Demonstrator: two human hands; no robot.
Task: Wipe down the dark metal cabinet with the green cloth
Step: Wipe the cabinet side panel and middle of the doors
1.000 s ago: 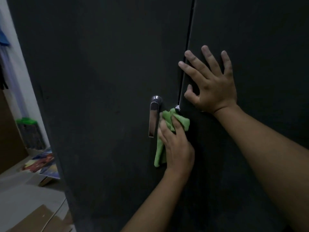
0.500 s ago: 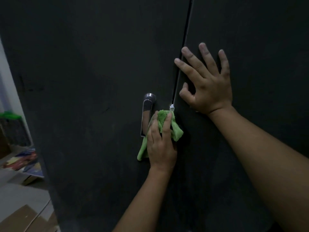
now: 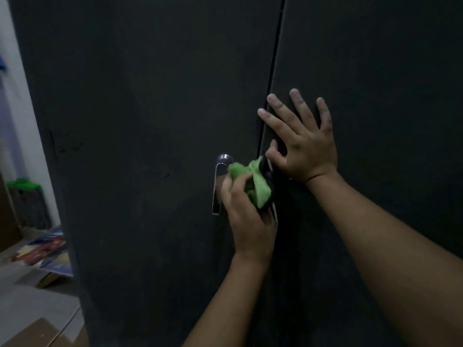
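Two hands on the cabinet front. The left hand (image 3: pixel 248 214) grips the bunched green cloth (image 3: pixel 256 187), fingers curled round it. It holds the cloth against the door just right of the metal handle (image 3: pixel 218 189), at the seam (image 3: pixel 275 71) between the two doors. The right hand (image 3: pixel 305 146) lies flat on the right door just above the cloth, fingers straight and spread, holding nothing.

Judgement: the step in hand is wiping the strip by the handle and door edge, and the right hand probably steadies the door. The dark cabinet (image 3: pixel 150 96) fills most of the view; the light is too dim to tell wiped from unwiped areas.

Next move likely calls for firm strokes along the seam or over the handle. The broad panels are left to do.

Far left: coloured papers (image 3: pixel 47 249) on the floor.
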